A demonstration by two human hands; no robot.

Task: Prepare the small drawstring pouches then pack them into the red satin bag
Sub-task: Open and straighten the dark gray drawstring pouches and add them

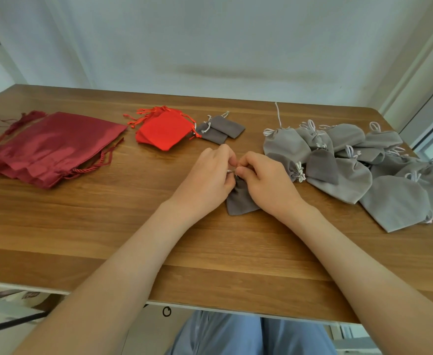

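Head view, left hand point(205, 176), right hand point(268, 181) pinching grey pouch point(239, 202), seemingly flat

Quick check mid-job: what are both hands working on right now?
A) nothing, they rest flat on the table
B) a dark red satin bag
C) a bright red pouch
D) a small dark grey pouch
D: the left hand and the right hand both pinch the drawstring end of a small dark grey pouch, while the red satin bags lie apart at the far left.
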